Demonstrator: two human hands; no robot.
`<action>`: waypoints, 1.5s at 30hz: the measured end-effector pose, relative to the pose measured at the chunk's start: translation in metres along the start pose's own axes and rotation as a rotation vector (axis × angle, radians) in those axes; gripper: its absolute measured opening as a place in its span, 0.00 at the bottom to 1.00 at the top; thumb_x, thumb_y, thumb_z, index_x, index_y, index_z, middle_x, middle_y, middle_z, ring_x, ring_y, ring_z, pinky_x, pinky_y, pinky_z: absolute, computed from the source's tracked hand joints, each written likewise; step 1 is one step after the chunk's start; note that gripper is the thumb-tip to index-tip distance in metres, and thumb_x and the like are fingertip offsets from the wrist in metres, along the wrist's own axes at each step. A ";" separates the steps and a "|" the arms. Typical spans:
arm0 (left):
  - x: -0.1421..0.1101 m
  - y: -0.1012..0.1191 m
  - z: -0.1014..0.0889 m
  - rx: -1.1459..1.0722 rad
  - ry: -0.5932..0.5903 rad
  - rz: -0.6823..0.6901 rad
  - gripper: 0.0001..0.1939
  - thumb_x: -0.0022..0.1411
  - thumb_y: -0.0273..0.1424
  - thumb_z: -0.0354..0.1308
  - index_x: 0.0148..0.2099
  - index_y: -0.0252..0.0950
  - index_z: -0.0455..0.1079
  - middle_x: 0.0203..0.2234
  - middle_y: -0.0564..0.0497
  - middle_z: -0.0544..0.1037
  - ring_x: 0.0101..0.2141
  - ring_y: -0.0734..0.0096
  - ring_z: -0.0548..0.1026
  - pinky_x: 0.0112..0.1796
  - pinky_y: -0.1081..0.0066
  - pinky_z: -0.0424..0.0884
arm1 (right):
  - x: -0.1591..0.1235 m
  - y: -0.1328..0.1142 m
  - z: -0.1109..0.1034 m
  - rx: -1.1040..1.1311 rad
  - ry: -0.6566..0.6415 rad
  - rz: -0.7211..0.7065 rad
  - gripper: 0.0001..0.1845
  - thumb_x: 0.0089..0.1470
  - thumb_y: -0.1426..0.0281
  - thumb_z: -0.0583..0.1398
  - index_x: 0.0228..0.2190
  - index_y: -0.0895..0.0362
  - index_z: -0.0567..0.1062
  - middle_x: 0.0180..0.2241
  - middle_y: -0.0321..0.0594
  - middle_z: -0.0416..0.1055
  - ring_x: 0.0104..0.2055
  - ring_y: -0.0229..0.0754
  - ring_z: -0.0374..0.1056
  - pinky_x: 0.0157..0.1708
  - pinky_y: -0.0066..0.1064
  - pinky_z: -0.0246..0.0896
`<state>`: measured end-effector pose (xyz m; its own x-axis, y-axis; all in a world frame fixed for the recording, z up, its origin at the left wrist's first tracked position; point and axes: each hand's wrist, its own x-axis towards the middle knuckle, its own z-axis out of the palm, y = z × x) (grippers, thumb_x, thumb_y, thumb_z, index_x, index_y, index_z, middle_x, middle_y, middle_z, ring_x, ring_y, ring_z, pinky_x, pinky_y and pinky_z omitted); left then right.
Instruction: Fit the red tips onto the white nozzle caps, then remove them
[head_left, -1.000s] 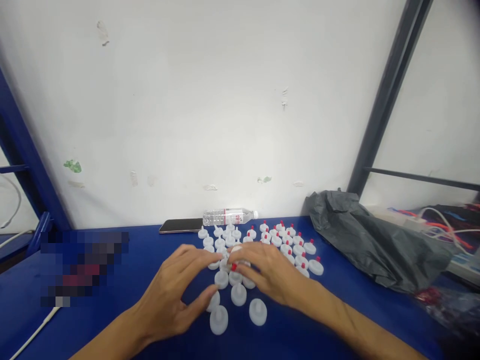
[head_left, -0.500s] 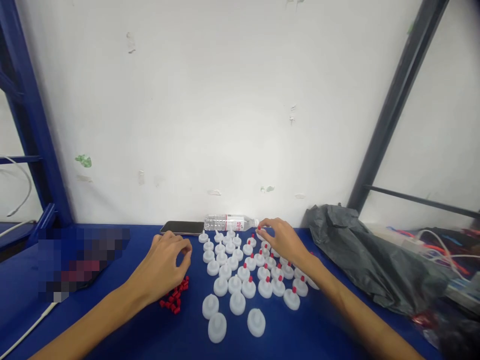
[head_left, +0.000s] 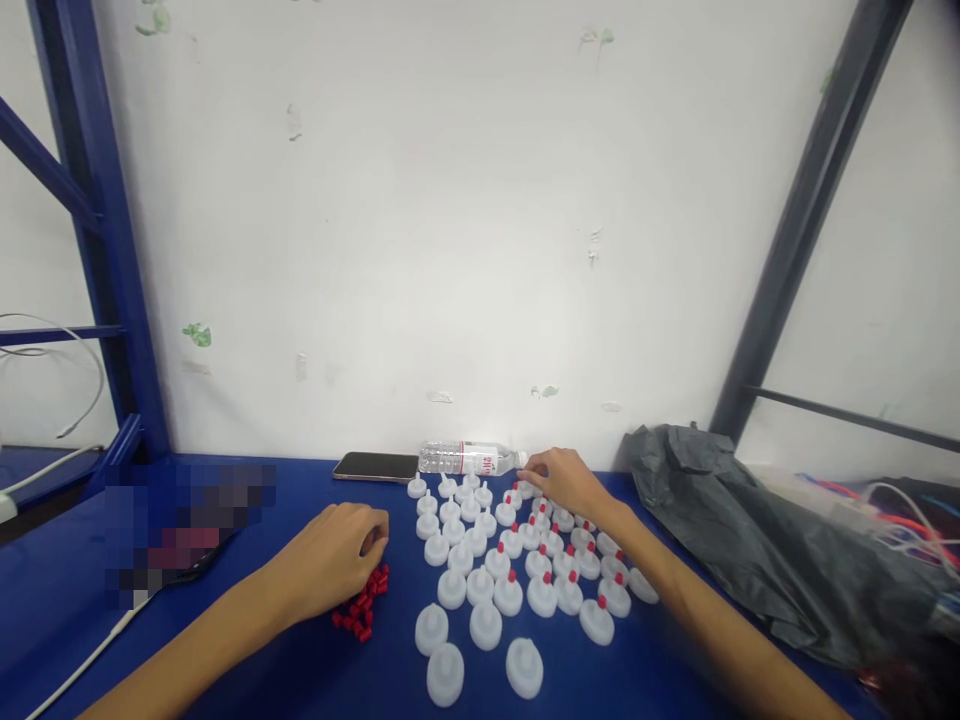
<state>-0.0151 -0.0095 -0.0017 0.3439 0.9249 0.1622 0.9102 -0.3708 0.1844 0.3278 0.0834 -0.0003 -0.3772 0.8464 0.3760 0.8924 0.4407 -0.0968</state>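
When inspected, found blue tabletop against scuffed white wall. Noted white nozzle caps mid-tabletop, pointing up on vertical long axes (many red-tipped). Observed left hand curled beside red caps, right hand narrowed near far row; cannot tell contents.

Left hand is covering the upper part of a heap of red caps; its curled fingers are hiding whatever lies between them. Right hand and its forearm are screening some white nozzle lids; fingertip grip is proving too small to tell. Pixelation is masking an object on the left. Small bottle print is defying reading. Rightmost clutter is blurring, running off-edge. White cable is leaving at bottom left.
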 end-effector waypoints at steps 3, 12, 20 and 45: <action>-0.001 -0.001 -0.002 -0.003 -0.015 -0.009 0.11 0.61 0.31 0.48 0.30 0.40 0.71 0.28 0.49 0.77 0.30 0.62 0.73 0.32 0.67 0.61 | -0.003 -0.004 -0.002 -0.007 0.003 -0.020 0.13 0.61 0.62 0.57 0.33 0.53 0.80 0.31 0.37 0.80 0.34 0.43 0.74 0.38 0.30 0.59; -0.002 -0.011 -0.003 -0.085 -0.108 0.036 0.09 0.58 0.32 0.52 0.30 0.43 0.73 0.24 0.56 0.79 0.26 0.66 0.73 0.27 0.71 0.59 | -0.012 -0.027 -0.013 0.015 0.078 -0.121 0.20 0.68 0.62 0.46 0.45 0.54 0.76 0.40 0.42 0.78 0.44 0.47 0.71 0.50 0.39 0.56; -0.001 -0.007 -0.003 -0.182 -0.158 0.031 0.09 0.58 0.33 0.52 0.30 0.41 0.73 0.22 0.56 0.80 0.24 0.68 0.74 0.24 0.73 0.60 | -0.020 -0.060 -0.004 0.109 -0.054 -0.327 0.21 0.70 0.62 0.44 0.44 0.50 0.76 0.44 0.37 0.77 0.51 0.45 0.68 0.56 0.42 0.56; 0.001 0.005 0.007 -0.223 -0.008 0.133 0.05 0.61 0.31 0.57 0.35 0.41 0.74 0.35 0.51 0.76 0.39 0.63 0.73 0.41 0.68 0.66 | -0.054 -0.101 -0.020 -0.015 0.339 -0.555 0.09 0.65 0.72 0.53 0.45 0.56 0.70 0.45 0.48 0.73 0.44 0.46 0.70 0.44 0.40 0.67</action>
<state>-0.0085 -0.0104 -0.0076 0.4601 0.8669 0.1917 0.7838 -0.4981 0.3709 0.2632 -0.0126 0.0073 -0.6864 0.3517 0.6365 0.5919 0.7788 0.2078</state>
